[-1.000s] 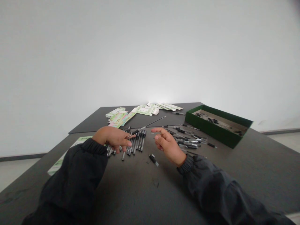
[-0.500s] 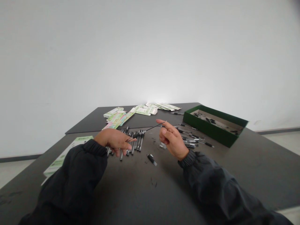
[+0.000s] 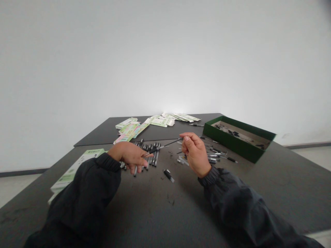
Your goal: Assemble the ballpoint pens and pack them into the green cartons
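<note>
My left hand [image 3: 131,156] is closed on a gel pen's barrel [image 3: 154,150], pinched between thumb and fingers and pointing right. From the barrel's end a thin dark refill [image 3: 171,143] runs up to my right hand [image 3: 195,153]. There, thumb and curled forefinger pinch the refill's far end. Beneath and beside my left hand lies a row of pens [image 3: 156,159], side by side, partly covered by the hand. In front, between the hands, a short black pen part [image 3: 168,175] with a clear end rests on the table.
Loose pens and pen parts [image 3: 213,158] are scattered right of my right hand. Beyond them stands a green open box [image 3: 238,146] with small dark pieces inside. Flattened cartons [image 3: 160,120] lie at the back, and a white-green carton [image 3: 77,168] is by my left forearm.
My right hand has shifted slightly right, and its forefinger, stretched out along the refill's end before, has curled into a pinch with the thumb. The left hand keeps its hold.
</note>
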A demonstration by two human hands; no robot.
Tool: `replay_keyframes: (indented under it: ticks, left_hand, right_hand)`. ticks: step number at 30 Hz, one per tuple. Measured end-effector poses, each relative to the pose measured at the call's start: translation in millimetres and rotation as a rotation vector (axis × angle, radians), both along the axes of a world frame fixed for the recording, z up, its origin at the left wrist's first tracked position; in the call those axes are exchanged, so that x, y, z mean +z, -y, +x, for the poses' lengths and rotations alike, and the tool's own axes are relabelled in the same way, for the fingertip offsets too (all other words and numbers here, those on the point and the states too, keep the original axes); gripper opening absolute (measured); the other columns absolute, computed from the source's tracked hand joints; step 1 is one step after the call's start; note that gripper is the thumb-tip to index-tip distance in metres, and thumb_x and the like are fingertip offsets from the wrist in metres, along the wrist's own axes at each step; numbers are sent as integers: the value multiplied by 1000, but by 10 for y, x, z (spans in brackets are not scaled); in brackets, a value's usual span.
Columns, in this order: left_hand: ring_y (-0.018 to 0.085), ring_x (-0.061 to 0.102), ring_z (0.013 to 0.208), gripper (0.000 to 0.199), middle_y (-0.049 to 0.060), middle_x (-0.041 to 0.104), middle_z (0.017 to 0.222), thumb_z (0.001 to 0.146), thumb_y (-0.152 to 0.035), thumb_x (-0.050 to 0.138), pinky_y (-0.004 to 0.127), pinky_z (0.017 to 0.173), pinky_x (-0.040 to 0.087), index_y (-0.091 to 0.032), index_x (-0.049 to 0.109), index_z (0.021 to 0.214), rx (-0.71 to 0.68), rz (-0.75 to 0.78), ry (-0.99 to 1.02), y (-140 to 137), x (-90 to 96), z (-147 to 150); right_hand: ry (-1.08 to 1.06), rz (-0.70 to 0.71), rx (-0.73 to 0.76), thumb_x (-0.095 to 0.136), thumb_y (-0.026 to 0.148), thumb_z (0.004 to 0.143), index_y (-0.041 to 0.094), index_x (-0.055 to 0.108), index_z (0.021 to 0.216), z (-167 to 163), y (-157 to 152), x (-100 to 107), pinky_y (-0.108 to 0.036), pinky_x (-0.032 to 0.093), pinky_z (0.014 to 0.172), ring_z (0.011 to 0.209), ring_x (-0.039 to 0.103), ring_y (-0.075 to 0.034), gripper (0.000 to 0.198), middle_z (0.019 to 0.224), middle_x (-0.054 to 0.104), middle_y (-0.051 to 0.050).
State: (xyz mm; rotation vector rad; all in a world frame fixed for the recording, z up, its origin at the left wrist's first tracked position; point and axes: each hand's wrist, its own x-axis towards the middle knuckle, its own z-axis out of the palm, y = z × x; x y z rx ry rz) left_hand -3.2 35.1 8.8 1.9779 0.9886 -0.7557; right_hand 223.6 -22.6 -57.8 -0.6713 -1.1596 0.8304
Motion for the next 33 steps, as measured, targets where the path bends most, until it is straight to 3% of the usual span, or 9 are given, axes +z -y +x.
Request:
replay_keyframes:
  ticks: [5, 8, 13, 17, 19, 22, 26, 29, 33]
  left_hand:
    - [23, 65, 90, 63, 18, 61, 114, 88, -45, 38, 31, 70, 50, -16, 13, 138, -1, -37, 5, 22, -29, 34]
    - [24, 64, 92, 66, 20, 61, 114, 88, -44, 38, 32, 73, 50, -13, 11, 139, 20, -42, 10, 32, -8, 30]
    - [26, 65, 89, 76, 21, 60, 114, 85, -49, 42, 32, 71, 51, -12, 7, 141, 44, -21, 47, 12, 36, -16]
    - [24, 65, 88, 79, 20, 62, 113, 83, -52, 44, 30, 70, 51, -12, 8, 141, 63, -16, 61, -15, 56, -47]
    - [24, 66, 88, 79, 19, 62, 112, 83, -51, 44, 29, 70, 51, -12, 6, 141, 68, -16, 65, -36, 48, -68]
    - [23, 66, 87, 80, 18, 63, 110, 84, -50, 42, 29, 71, 50, -12, 1, 141, 62, -19, 70, -78, 13, -108]
    - [23, 65, 87, 81, 18, 63, 111, 85, -49, 40, 29, 71, 50, -11, -2, 142, 41, -17, 52, -109, -15, -134]
    - [23, 64, 89, 80, 18, 61, 114, 86, -47, 38, 29, 72, 49, -12, -7, 142, 57, -3, 25, -92, 13, -124]
    - [23, 64, 91, 79, 17, 61, 115, 86, -45, 37, 29, 73, 49, -14, -9, 142, 68, 19, 6, -72, 63, -120]
  right_hand:
    - [104, -85, 185, 55, 41, 81, 18, 53, 114, 0, -24, -60, -20, 22, 42, 45, 28, -7, 40, 52, 32, 8]
    - [117, -116, 228, 53, 44, 81, 17, 52, 113, -1, -34, -82, -20, 22, 41, 44, 28, -6, 41, 52, 33, 8]
    - [113, -79, 82, 49, 45, 83, 16, 57, 98, 163, -127, -7, -20, 22, 40, 45, 30, -7, 34, 54, 36, 6]
    - [186, -26, -145, 46, 45, 83, 17, 57, 93, 608, -279, 87, -20, 23, 41, 44, 29, -8, 32, 54, 34, 6]
    - [342, -25, -304, 44, 43, 84, 16, 57, 92, 903, -339, 121, -21, 26, 44, 46, 33, -9, 31, 54, 37, 5]
    - [763, -91, -445, 46, 39, 81, 15, 59, 83, 1302, -379, 151, -23, 32, 53, 56, 43, -11, 27, 60, 49, 1]
    - [1182, -288, -358, 49, 36, 78, 15, 60, 78, 1595, -386, 142, -25, 34, 59, 64, 49, -13, 23, 69, 58, -2]
    - [1294, -396, -258, 49, 36, 78, 15, 60, 81, 1670, -383, 115, -24, 34, 57, 62, 50, -13, 23, 69, 59, -2]
    - [1359, -432, -243, 49, 36, 79, 16, 59, 80, 1699, -376, 72, -24, 32, 55, 63, 50, -13, 23, 70, 59, -3]
